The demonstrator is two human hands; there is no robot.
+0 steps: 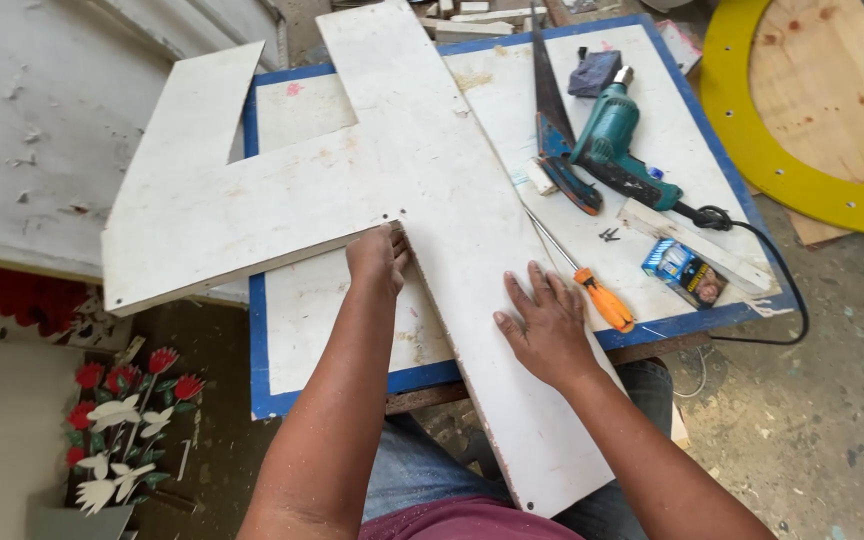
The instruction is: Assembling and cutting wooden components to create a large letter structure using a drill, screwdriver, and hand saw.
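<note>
White-painted board, cut into a branching shape, lies across the blue-edged worktop. At its inner corner the left hand curls its fingers against the edge. Further right, the right hand presses flat on the board, fingers spread. Beside it lie an orange-handled screwdriver, a handsaw and a teal drill.

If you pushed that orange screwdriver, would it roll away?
The orange-handled screwdriver would probably roll a little: its handle looks rounded and it lies loose on the flat white tabletop. The right hand beside it might stop it. It looks stiff and light, so likely easy to lift.
</note>
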